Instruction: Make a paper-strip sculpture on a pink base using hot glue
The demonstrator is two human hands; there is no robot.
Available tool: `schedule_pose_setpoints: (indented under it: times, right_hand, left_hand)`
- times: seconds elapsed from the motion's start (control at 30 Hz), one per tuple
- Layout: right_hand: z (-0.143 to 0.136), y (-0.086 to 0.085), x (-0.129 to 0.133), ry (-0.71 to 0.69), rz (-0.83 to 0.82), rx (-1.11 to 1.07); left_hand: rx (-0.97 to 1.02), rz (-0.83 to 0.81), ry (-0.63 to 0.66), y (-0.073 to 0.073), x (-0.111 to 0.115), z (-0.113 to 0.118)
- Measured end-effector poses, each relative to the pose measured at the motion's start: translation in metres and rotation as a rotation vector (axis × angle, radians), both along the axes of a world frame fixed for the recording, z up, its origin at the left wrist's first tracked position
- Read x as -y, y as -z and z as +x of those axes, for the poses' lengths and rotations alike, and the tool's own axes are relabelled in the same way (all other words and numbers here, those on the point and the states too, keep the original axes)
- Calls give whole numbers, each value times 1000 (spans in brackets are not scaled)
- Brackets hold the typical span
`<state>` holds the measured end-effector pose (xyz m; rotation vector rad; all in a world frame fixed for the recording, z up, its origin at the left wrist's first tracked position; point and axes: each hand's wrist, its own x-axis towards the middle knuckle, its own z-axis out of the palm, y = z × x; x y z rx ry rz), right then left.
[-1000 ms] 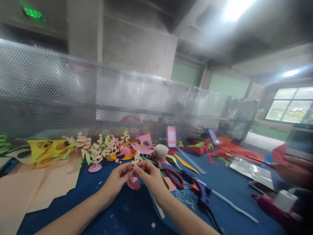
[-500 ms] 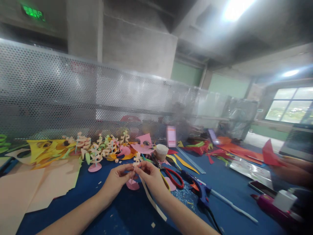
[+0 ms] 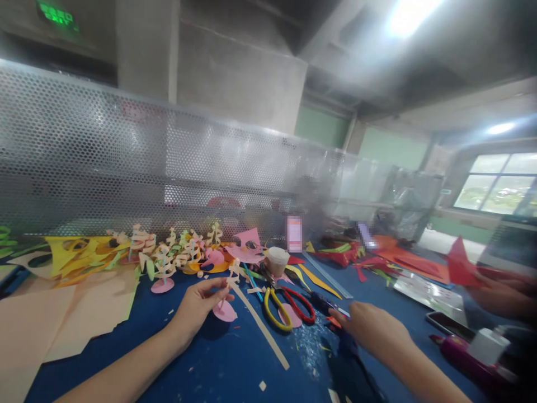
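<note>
My left hand (image 3: 193, 309) pinches a small paper tree by its thin stem. The tree's round pink base (image 3: 224, 311) hangs below the fingertips, and curled cream paper (image 3: 234, 272) shows at its top. A long cream paper strip (image 3: 264, 327) runs from near that top down across the blue table. Out to the right, my right hand (image 3: 373, 326) is closed around a blue hot glue gun (image 3: 325, 303), hiding much of its body. Between the hands lie scissors with one yellow handle (image 3: 268, 316) and one red handle (image 3: 309, 313).
Several finished paper trees (image 3: 163, 266) stand behind my left hand, beside yellow paper scraps (image 3: 69, 254). Cream sheets (image 3: 37, 324) cover the left side. A white cup (image 3: 277, 258) stands behind the scissors. At right, another person's hand (image 3: 503, 294) holds red paper (image 3: 459, 266) near a phone (image 3: 448, 326).
My right hand has let go of the small tree and moved right onto the glue gun. My left hand keeps the tree, its base now tilted. The cream strip lies straighter.
</note>
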<state>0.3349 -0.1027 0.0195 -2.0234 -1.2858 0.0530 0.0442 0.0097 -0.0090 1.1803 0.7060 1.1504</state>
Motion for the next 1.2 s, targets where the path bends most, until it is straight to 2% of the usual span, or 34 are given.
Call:
schedule_pose_setpoints:
  times: [0.1, 0.2, 0.33, 0.4, 0.53, 0.6, 0.63, 0.7, 0.77, 0.83, 0.93, 1.07, 1.2]
  right_hand:
    - [19, 15, 6, 87, -200, 53]
    - [25, 24, 3, 19, -324, 40]
    - [32, 19, 1, -34, -376, -71]
    - [30, 8, 4, -35, -272, -251]
    - [-3, -22, 14, -36, 88, -888]
    - [-31, -32, 17, -32, 173, -1015]
    - [-45, -34, 18, -80, 176, -1029]
    - [-71, -33, 18, -211, 167, -945]
    - [-90, -26, 16, -341, 164, -767]
    - [-101, -19, 13, -413, 124, -568]
    - [-111, -11, 10, -440, 54, -373]
    - [-121, -9, 8, -496, 130, -191]
    - [-128, -7, 5, -537, 58, -121]
  left_hand:
    - [14, -17, -8, -1, 0, -1]
    - [21, -25, -9, -2, -1, -3]
    - [40, -42, -10, 2, -6, -4]
    - [60, -58, 1, 4, -8, -4]
    - [91, -103, 37, 5, -10, -4]
    - [100, -124, 51, 3, -9, -4]
    - [103, -132, 56, 1, -8, -4]
    - [108, -142, 65, -2, -6, -5]
    - [116, -153, 68, -6, -4, -5]
    - [125, -167, 62, -9, -3, -4]
    - [129, -181, 57, -11, -2, -3]
    - [130, -167, 84, -12, -2, -2]
    - [103, -139, 117, -10, -1, -2]
